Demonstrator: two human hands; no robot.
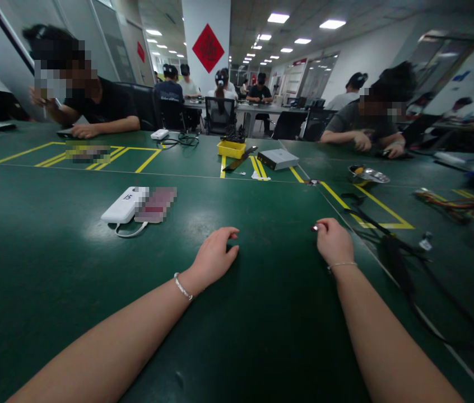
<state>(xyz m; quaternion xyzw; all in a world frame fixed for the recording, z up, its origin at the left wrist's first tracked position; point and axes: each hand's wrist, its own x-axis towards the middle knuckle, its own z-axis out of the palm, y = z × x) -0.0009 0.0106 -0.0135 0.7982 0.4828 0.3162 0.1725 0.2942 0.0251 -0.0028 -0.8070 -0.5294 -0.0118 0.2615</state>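
Note:
My left hand (215,254) rests on the green table (262,336), its fingers loosely curved and apart from the thumb, with nothing between them. Further right, my right hand (334,243) is closed in a pinch. A small dark reddish thing with a shiny spot (315,228) pokes out at its fingertips; its kind is too small to make out. Left of my left hand lies a white power bank (124,206) marked 15, joined by a short white cable (131,232) to a blurred reddish phone-like object (156,205).
Black straps (396,257) lie right of my right arm. Further off are a metal dish (368,174), a grey box (279,159), a yellow bin (231,149) of dark parts, yellow tape lines and colored wires (451,202). Two people sit across the table, left and right.

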